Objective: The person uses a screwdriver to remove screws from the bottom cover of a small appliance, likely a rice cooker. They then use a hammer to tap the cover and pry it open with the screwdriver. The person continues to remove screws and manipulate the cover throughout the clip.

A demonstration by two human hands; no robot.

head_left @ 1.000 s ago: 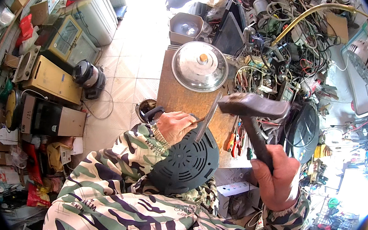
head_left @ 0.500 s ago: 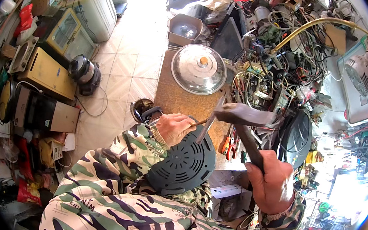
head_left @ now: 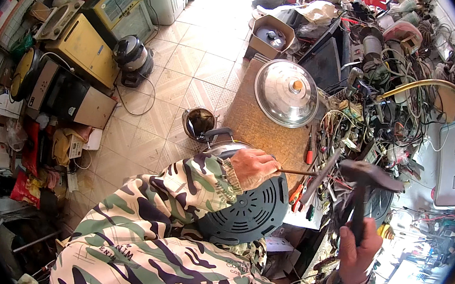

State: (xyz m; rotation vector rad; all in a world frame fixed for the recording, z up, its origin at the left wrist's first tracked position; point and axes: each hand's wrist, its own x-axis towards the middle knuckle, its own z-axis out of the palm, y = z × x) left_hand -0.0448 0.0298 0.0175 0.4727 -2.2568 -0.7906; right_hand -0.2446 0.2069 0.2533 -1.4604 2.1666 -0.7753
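Note:
My right hand [head_left: 360,251] is wrapped round the dark handle of a hammer [head_left: 371,175], its heavy metal head raised on the right. Closed round a thin brown rod [head_left: 294,171] is my left hand [head_left: 255,167]. A long flat metal bar [head_left: 321,177] sits crosswise at the rod's far end; how the two join is too small to tell. The hammer head is to the right of the bar, apart from it. Below my left hand, a dark round appliance base [head_left: 245,208] with curved slots rests on my lap, partly hidden by my sleeve.
A wooden board [head_left: 242,107] carries a domed metal lid [head_left: 287,94]. A metal pot [head_left: 199,123] stands left of the board. Pliers [head_left: 295,194], a red-handled screwdriver [head_left: 309,154] and tangled cables [head_left: 407,92] lie to the right. A cooker [head_left: 132,59] stands on the tiled floor.
The view has swung, so the surroundings shift right. Both hands stand farther right in the picture, still gripping the hammer and the rod. The hammer head is now farther from the metal bar.

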